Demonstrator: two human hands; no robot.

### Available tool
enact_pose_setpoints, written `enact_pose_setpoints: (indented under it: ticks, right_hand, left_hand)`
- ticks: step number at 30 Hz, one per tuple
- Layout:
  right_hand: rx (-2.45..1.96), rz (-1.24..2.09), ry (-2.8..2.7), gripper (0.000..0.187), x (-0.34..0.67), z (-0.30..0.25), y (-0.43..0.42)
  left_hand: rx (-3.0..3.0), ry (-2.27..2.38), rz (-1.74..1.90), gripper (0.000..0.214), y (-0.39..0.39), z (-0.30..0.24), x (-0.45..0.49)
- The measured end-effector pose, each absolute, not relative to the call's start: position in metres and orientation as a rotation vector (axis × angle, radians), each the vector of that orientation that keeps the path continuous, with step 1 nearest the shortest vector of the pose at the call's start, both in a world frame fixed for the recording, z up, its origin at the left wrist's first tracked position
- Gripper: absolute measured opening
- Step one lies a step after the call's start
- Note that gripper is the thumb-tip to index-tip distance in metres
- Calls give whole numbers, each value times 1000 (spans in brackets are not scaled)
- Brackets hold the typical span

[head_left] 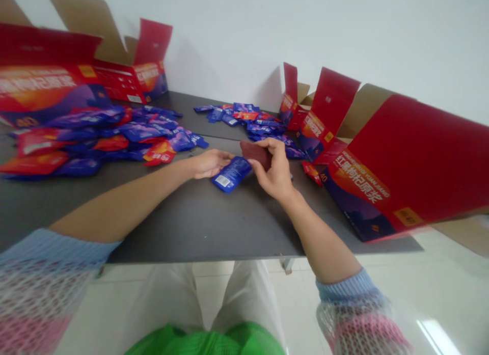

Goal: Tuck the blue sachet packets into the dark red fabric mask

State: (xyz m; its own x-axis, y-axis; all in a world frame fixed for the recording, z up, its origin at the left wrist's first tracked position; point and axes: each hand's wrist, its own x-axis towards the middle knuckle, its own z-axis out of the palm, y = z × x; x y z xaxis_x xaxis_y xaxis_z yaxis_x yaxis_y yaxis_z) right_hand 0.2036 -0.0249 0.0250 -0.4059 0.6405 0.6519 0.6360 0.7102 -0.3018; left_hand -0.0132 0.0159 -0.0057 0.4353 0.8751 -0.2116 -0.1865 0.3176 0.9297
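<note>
Between my two hands, above the dark table, is a flat blue pouch [232, 174] with a white barcode label, tilted. At its left edge my left hand [212, 164] holds it, with fingertips partly hidden behind its upper side. My right hand [275, 170] is closed around a folded dark red-brown piece, which looks like a cloth [255, 152]. The right thumb lies at the pouch's upper right corner. Farther back is a loose heap of blue and red pouches [260, 121].
A larger pile of pouches [133, 133] lies at left, before open red cartons [42, 90]. More open cartons stand at right, the nearest carton [367, 192] by the table's right edge. One red pouch [312, 172] lies beside it. A white wall is behind.
</note>
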Motion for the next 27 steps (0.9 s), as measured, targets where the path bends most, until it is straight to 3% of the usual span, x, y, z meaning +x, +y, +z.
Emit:
enact_pose_setpoints:
  ticks: [5,11,17,23,27]
  right_hand:
    - [-900,169,-2365,60,196,18,-23]
    - [-875,144,-2685,33,189,18,-24]
    - [-562,385,-2747,29,184,27,-30]
    - [-502,684,-2781,16,191,31,-12]
    - [-603,701,-2826,19,202,31,-5]
  left_hand:
    - [1000,880,874,26,16,-4,-10]
    - [1017,991,855,25,15,-1,-2]
    - [1135,1087,899,12,17,-5,2]
    - [1138,1156,833,15,13,-1,4]
    - [1109,1122,829,16,9,3,0]
